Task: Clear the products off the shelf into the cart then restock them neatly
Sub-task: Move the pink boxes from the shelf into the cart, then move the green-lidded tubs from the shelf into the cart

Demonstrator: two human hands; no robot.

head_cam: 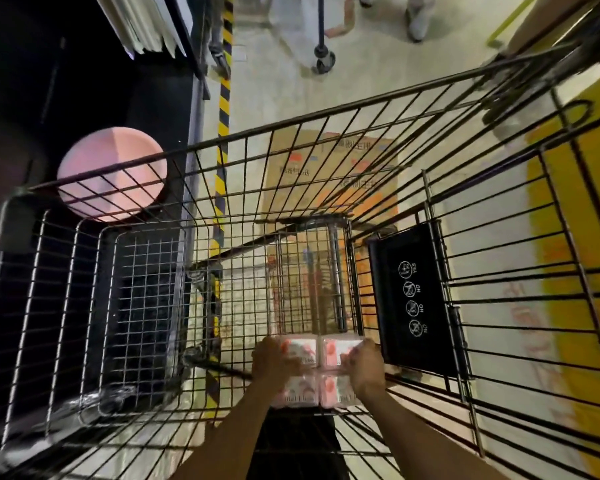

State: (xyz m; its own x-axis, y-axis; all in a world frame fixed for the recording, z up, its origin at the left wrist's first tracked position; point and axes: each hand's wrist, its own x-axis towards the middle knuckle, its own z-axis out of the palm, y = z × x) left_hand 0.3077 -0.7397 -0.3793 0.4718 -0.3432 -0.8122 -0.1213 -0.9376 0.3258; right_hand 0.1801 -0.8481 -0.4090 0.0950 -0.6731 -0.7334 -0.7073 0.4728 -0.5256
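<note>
I look down into a wire shopping cart [312, 119]. Deep in its basket sits a pack of pink-and-white product packets [317, 370], several wrapped together in clear film. My left hand [272, 358] grips the pack's left side and my right hand [364, 365] grips its right side. Both forearms reach down from the bottom of the view. The pack is low, at or just above the basket floor; I cannot tell whether it rests there. No shelf products show in this view.
A dark shelving unit [84, 81] stands to the left, with a round pink disc [111, 174] beside the cart rim. The cart's black child-seat flap [413, 299] is at right. Flattened cardboard [329, 174] lies on the floor ahead, beside hazard tape [224, 109].
</note>
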